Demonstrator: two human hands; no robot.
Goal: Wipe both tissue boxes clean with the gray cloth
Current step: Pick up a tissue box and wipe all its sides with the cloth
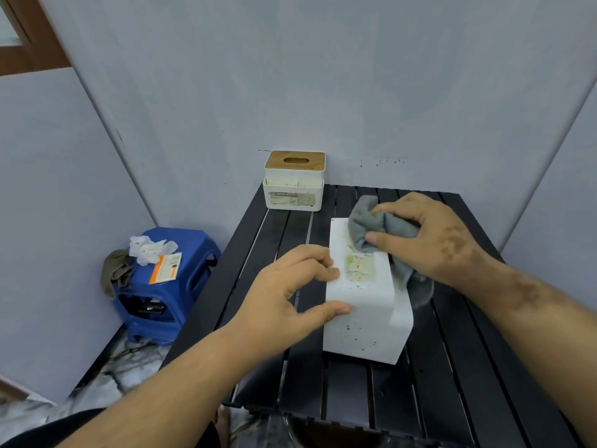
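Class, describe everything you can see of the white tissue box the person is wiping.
The near tissue box is white, speckled, seemingly plastic, lying on its side on the black slatted table. Its upward face bears a stained, yellowish label remnant; one edge is stepped. The left hand steadies it, fingers on top, thumb on the near side. The right hand presses the gray cloth against its far top edge, the cloth draping down its right side.
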